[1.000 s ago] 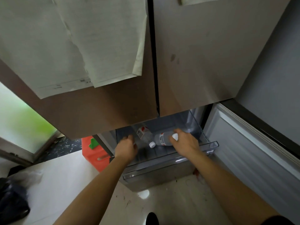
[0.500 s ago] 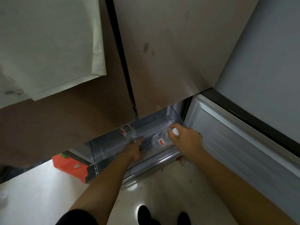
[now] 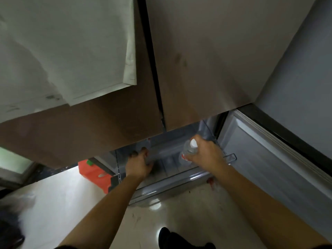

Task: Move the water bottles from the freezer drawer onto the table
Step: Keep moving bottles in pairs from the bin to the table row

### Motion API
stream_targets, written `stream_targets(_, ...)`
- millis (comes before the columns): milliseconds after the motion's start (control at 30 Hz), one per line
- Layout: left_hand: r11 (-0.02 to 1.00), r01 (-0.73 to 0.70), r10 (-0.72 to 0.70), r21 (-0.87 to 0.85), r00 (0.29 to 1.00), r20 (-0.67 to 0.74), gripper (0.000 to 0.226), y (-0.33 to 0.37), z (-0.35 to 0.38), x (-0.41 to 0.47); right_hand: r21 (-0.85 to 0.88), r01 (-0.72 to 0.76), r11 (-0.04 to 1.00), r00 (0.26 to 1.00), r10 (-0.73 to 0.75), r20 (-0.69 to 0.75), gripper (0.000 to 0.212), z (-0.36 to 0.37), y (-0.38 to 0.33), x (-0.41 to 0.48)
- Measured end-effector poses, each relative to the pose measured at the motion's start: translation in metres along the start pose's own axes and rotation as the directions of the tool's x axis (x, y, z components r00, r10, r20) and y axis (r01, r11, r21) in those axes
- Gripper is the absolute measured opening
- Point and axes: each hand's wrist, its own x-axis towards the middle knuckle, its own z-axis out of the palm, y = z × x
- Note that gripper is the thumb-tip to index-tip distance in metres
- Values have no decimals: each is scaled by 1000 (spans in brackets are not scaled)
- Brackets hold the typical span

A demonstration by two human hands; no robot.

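Note:
The freezer drawer (image 3: 172, 185) is pulled out below the fridge's upper doors. My right hand (image 3: 206, 155) is shut on a clear water bottle (image 3: 187, 152) with a white cap and a red label, held up at the drawer's right side. My left hand (image 3: 138, 164) reaches into the drawer's left part with its fingers pointing under the door edge. A second bottle (image 3: 143, 143) shows only faintly there, mostly hidden by the door. Blur hides whether my left fingers are closed on it.
The brown upper doors (image 3: 206, 69) overhang the drawer, with paper sheets (image 3: 62, 51) taped on the left one. The grey freezer door (image 3: 269, 168) stands open at the right. An orange-red box (image 3: 95, 175) sits on the floor to the left. My shoes (image 3: 179, 238) are below.
My right hand has tipped the bottle from lying to cap-up and raised it. My left hand has pushed deeper under the door. The view has shifted.

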Motion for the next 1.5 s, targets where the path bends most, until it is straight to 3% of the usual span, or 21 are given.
stream_targets(133,996,12,-35,-93,968,-247,39,2,-36,-24,72,39,997,999,-37,-21,51,17,-11,9)
stream_targets(300,978,8,-72,-207,950,-304,38,6,-46,-47,-15,72,997,996,-73,-52,69,32,-7,16)
stream_targets(400,962,82,-163,-259,937,-310,41,13,-42,-50,15,28,999,998,-27,-58,78,36,4,21)
stream_targets(567,903,118,-238,-412,937,-254,45,15,-24,-47,313,-10,950,1000,9,6,76,45,18,16)
stream_targets(667,921,162,-222,-354,966,-135,75,17,-9,-46,316,10,949,1000,-18,22,72,50,20,8)
stream_targets(767,908,87,-136,-409,986,-92,76,21,0,-48,263,35,964,999,-43,25,74,56,17,3)
stream_targets(833,894,52,-110,-446,988,-106,71,22,1,-50,277,31,960,999,-36,13,80,60,13,1)
stream_targets(933,820,102,-209,-563,969,-130,71,18,-2,-60,346,-14,938,1000,14,2,84,61,6,-2)
stream_targets(1067,720,64,-296,-691,929,-222,71,18,-18,-89,442,-20,897,999,1,42,80,52,-4,-14)
stream_targets(1233,619,10,-452,-785,822,-346,78,33,-49,-154,552,207,808,971,-238,-15,72,40,-36,-41)
stream_targets(1400,574,-60,-662,-816,553,-506,70,45,-78,-245,666,426,612,872,-475,-122,70,33,-75,-88)
stream_targets(1500,582,-61,-705,-811,460,-540,65,41,-87,-299,759,456,465,800,-587,-121,77,31,-99,-120)
